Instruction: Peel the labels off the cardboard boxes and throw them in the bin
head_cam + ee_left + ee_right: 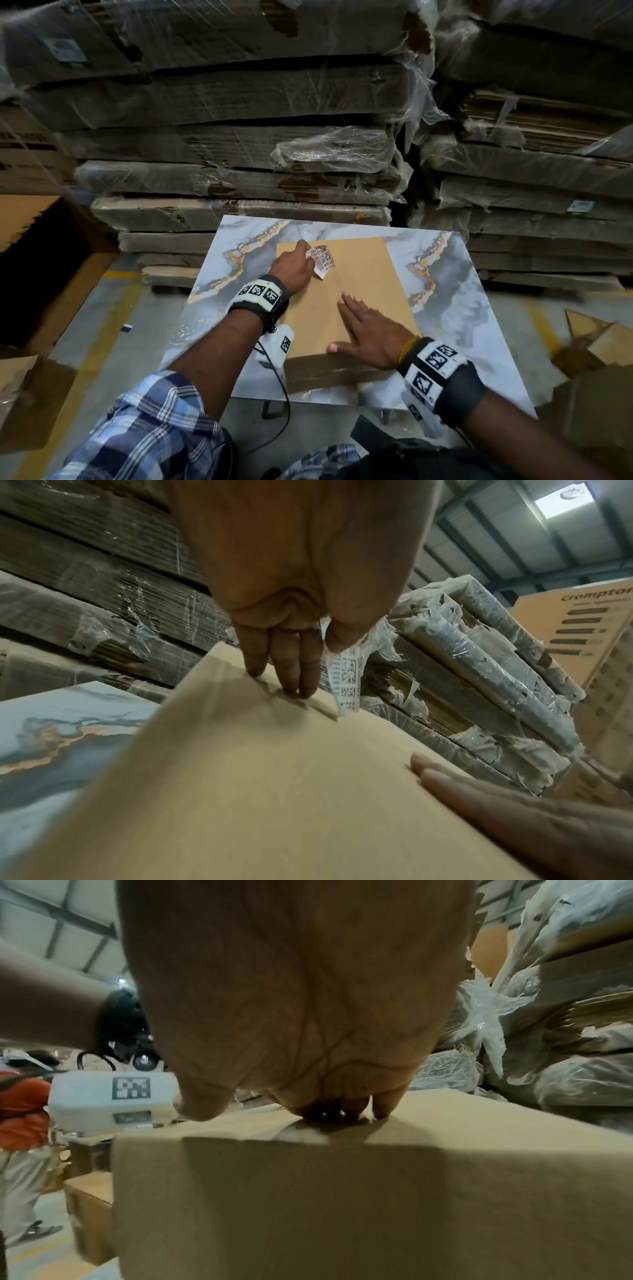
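Note:
A plain brown cardboard box (346, 301) lies on a marble-patterned table (455, 298). A white barcode label (322, 260) stands partly lifted off the box's far left part. My left hand (294, 267) pinches the label's near edge between thumb and forefinger; in the left wrist view the label (346, 680) hangs from that pinch with its lower end still on the box (240, 791), while the other fingers touch the cardboard. My right hand (370, 334) lies flat, fingers straight, pressing the box top near its front edge. From the right wrist, the fingertips (380, 1110) press the box (342, 1204).
Shrink-wrapped stacks of flattened cardboard (239, 147) rise right behind the table. An open brown carton (51, 260) stands at the left, more cartons (589, 377) at the right. A person in orange (20, 1096) stands off to the left. Grey floor with yellow lines surrounds the table.

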{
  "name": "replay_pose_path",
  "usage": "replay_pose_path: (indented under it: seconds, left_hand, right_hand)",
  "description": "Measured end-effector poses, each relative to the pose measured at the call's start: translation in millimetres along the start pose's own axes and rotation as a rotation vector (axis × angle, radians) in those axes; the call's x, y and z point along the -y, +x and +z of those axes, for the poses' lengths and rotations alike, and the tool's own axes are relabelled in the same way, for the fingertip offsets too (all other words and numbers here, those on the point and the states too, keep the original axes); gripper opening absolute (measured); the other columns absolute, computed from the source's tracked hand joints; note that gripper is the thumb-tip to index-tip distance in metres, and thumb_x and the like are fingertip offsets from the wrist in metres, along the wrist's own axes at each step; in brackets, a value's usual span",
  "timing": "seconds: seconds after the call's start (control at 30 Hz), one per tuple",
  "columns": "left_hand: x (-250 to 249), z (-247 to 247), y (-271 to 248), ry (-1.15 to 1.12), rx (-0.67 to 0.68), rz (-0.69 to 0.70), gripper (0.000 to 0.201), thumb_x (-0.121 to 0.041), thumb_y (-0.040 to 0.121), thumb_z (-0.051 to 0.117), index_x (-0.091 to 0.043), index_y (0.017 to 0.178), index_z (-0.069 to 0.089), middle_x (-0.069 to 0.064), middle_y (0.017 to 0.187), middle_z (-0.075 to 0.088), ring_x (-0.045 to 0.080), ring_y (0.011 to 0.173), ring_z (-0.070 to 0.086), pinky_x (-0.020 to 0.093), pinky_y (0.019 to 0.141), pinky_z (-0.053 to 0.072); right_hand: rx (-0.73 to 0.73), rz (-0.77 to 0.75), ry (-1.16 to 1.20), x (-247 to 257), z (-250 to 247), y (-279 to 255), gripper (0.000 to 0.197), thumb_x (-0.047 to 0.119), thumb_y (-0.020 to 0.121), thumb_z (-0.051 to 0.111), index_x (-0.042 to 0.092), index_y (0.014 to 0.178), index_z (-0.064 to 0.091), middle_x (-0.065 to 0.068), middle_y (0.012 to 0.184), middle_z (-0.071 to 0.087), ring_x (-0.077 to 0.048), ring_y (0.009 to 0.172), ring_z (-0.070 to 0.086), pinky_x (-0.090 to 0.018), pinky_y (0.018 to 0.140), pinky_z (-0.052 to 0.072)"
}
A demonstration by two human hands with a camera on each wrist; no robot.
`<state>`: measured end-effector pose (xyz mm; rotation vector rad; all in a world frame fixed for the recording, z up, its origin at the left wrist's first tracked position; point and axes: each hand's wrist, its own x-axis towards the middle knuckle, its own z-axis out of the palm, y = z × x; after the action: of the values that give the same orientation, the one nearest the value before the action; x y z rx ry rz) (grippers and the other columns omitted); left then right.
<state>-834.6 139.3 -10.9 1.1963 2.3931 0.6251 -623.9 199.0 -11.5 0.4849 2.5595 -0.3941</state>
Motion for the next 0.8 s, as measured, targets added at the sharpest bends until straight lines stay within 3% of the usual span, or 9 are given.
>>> replay_pose_path:
  seconds: [0.1, 0.23, 0.43, 0.6, 0.7, 0.8]
  left_hand:
    - [-3.7, -4.9, 3.3, 0.028, 0.052, 0.009, 0.034, -0.027, 0.104, 0.038, -0.010, 0.133, 0.039, 0.023, 0.117, 0.065, 0.039, 0.100, 0.061, 0.036, 0.074, 0.043]
    - [-9.3, -14.3, 5.3, 0.075, 0.112, 0.026, 0.034, -0.026, 0.104, 0.038, -0.009, 0.134, 0.038, 0.024, 0.117, 0.063, 0.035, 0.099, 0.060, 0.033, 0.071, 0.038]
    - [-8.1, -21.1, 6.7, 0.099, 0.162, 0.050, 0.031, -0.028, 0.105, 0.037, -0.007, 0.128, 0.039, 0.024, 0.119, 0.062, 0.036, 0.102, 0.060, 0.035, 0.075, 0.039]
    - [-10.9, -20.3, 3.2, 0.132, 0.153, 0.055, 0.032, -0.028, 0.106, 0.036, -0.007, 0.129, 0.039, 0.025, 0.117, 0.062, 0.037, 0.102, 0.059, 0.034, 0.072, 0.037]
    - [-9.6, -18.9, 1.5, 0.137, 0.151, 0.072, 0.030, -0.027, 0.105, 0.036, -0.006, 0.126, 0.039, 0.025, 0.113, 0.063, 0.037, 0.096, 0.059, 0.035, 0.070, 0.036]
    - [-6.6, -15.0, -0.3, 0.132, 0.157, 0.088, 0.028, -0.026, 0.105, 0.036, -0.006, 0.125, 0.038, 0.025, 0.109, 0.064, 0.035, 0.088, 0.058, 0.035, 0.068, 0.036]
  right_hand:
    - [-0.006, 0.021, 0.004, -10.3, -15.8, 17.9, 0.087, 0.068, 0.098, 0.027, 0.017, 0.160, -0.008, -0.003, 0.165, -0.019, -0.022, 0.154, -0.005, -0.043, 0.123, 0.005]
    - [-0.056, 0.100, 0.002, -11.8, -24.6, 44.9, 0.096, 0.075, 0.094, 0.026, 0.015, 0.159, -0.009, -0.006, 0.164, -0.021, -0.027, 0.154, -0.008, -0.047, 0.124, 0.005]
    - [0.018, 0.003, -0.004, -3.3, 1.9, 0.9, 0.095, 0.072, 0.095, 0.030, 0.015, 0.159, -0.010, -0.004, 0.164, -0.023, -0.021, 0.153, -0.009, -0.042, 0.125, 0.005]
    - [-0.009, 0.072, 0.018, -12.3, -26.8, 32.7, 0.090, 0.071, 0.096, 0.025, 0.017, 0.159, -0.008, -0.004, 0.164, -0.021, -0.023, 0.154, -0.007, -0.045, 0.124, 0.003]
    - [-0.035, 0.098, 0.017, -5.9, -23.9, 41.8, 0.099, 0.077, 0.092, 0.026, 0.014, 0.159, -0.010, -0.008, 0.164, -0.022, -0.027, 0.154, -0.009, -0.046, 0.124, 0.004]
    - [-0.007, 0.024, 0.011, 0.8, -3.7, 14.5, 0.099, 0.076, 0.092, 0.029, 0.013, 0.159, -0.011, -0.008, 0.163, -0.022, -0.025, 0.153, -0.009, -0.044, 0.124, 0.005]
